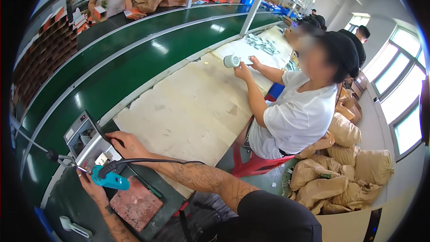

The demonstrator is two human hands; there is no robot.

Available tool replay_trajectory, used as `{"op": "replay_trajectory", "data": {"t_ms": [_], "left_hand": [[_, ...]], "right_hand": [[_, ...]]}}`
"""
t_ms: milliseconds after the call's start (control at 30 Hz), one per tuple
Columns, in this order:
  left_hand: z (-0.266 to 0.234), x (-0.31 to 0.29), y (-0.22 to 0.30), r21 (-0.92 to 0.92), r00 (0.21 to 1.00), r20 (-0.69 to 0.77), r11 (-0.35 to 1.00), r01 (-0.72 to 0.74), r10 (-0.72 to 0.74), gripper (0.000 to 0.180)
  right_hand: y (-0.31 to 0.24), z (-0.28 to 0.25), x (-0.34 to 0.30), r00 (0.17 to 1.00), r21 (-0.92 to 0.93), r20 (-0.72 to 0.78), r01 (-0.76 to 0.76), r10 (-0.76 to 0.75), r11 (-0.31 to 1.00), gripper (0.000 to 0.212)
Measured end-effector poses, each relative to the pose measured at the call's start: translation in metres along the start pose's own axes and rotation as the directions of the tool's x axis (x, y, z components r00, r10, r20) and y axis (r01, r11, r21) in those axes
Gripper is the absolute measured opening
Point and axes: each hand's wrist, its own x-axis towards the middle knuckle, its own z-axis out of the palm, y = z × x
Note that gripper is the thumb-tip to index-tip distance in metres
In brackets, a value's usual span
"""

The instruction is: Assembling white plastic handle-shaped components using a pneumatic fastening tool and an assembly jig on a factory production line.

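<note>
Silvery metal box-shaped machine (92,149) stands at near left, the right hand (127,144) at its right side. Whether that hand, or the left hand (91,188) by the teal plastic power tool (113,179), grasps anything cannot be told; keeping the black cable (139,160) slack should help aim.

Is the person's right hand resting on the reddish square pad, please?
No; the right hand is at the silver box's edge, with the reddish square pad lying apart from it, lower in the picture.

Tattooed right forearm (197,171) slanting leftward, right hand (129,145) palm-down — fingers (114,135) bent, left hand (93,189) lower in view
</note>
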Motion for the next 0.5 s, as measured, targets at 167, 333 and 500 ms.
{"op": "replay_trajectory", "data": {"t_ms": [167, 333, 500], "left_hand": [[0.011, -0.006, 0.026, -0.092, 1.000, 0.012, 0.996, 0.003, -0.002, 0.057], [0.018, -0.008, 0.046, -0.186, 0.996, 0.039, 0.979, 0.083, -0.077, 0.056], [0.012, -0.005, 0.048, -0.183, 0.996, 0.059, 0.980, 0.073, -0.063, 0.054]], "right_hand": [[0.017, -0.001, -0.001, 0.995, 0.006, 0.068, -0.071, 0.071, 0.997, 0.037], [0.014, -0.001, 0.000, 0.992, -0.049, 0.104, -0.062, 0.067, 0.997, 0.042], [0.015, 0.001, -0.001, 0.988, -0.099, 0.111, 0.114, -0.103, 0.988, 0.041]]}}
